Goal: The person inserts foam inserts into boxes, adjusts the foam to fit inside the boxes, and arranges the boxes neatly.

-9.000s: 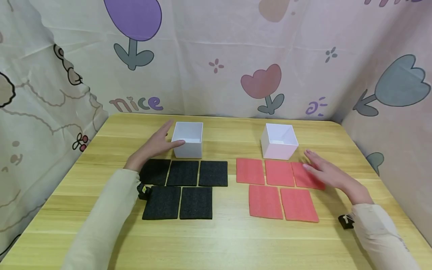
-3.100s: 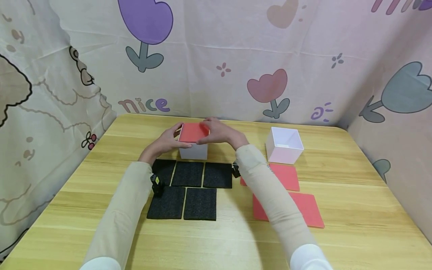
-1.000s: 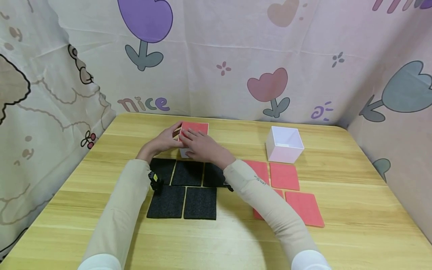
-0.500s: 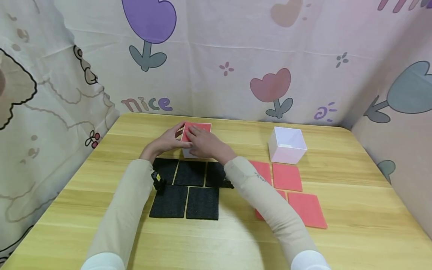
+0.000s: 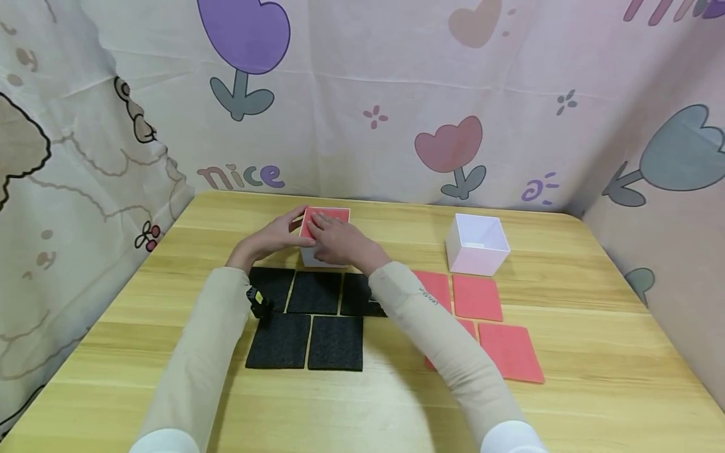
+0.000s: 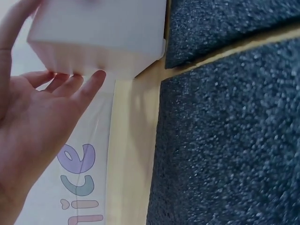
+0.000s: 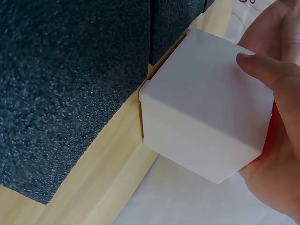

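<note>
At the back left of the table stands a white square box (image 5: 309, 257), its mouth filled by a red foam square (image 5: 337, 214). My left hand (image 5: 273, 236) grips this box from the left; in the left wrist view its fingertips touch the wall of the white box (image 6: 98, 28). Over the top, the fingers of my right hand (image 5: 343, 243) press on the red square. In the right wrist view my right thumb rests along the side of the white box (image 7: 201, 89). How deep the red square sits is partly hidden by that hand.
Several black foam squares (image 5: 335, 343) lie in two rows before the box. To the right, several red squares (image 5: 477, 297) lie partly under my right sleeve (image 5: 436, 340). A second white box (image 5: 478, 251) stands behind them. A printed cloth (image 5: 340, 138) hangs behind the table.
The rearmost right red square went from the table to the left box's mouth. Both hands held it there; since then my right hand has turned palm down and presses on it.
</note>
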Motion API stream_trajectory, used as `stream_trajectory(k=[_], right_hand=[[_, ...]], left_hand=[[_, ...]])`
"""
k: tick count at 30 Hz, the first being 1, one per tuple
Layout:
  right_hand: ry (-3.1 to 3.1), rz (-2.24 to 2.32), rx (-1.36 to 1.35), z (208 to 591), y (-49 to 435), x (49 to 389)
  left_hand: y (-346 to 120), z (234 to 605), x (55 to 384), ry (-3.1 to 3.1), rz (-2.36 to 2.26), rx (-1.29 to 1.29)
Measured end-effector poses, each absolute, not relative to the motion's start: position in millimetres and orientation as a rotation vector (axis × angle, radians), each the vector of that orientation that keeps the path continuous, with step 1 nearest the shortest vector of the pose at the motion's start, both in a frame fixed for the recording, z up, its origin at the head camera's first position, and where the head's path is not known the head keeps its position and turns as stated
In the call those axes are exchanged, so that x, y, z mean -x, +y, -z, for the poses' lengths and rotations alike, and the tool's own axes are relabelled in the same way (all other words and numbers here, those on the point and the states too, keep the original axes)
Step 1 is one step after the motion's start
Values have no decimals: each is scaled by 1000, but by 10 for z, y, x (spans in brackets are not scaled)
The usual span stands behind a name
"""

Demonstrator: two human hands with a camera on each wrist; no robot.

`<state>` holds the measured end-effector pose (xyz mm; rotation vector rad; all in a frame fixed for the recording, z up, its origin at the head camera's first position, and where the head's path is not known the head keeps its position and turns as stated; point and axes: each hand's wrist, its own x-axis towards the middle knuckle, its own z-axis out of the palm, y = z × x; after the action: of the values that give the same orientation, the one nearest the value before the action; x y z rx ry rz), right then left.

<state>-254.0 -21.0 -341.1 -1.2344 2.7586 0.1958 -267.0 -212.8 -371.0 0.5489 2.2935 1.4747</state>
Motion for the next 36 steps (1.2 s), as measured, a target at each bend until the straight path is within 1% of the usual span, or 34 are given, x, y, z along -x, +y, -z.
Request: stream_trajectory(k=[8, 25, 36], right_hand=[[2716, -201, 1202, 3375, -238, 2551], [2704, -189, 1179, 3358, -244, 2556], [2685, -92, 1195, 3327, -218, 2577]], left_hand=[[-2140, 3684, 2675, 2282, -1482, -499], [-2135, 3687, 2676, 2231, -1536, -489], [-2155, 3765, 2680, 2233, -1550, -487]])
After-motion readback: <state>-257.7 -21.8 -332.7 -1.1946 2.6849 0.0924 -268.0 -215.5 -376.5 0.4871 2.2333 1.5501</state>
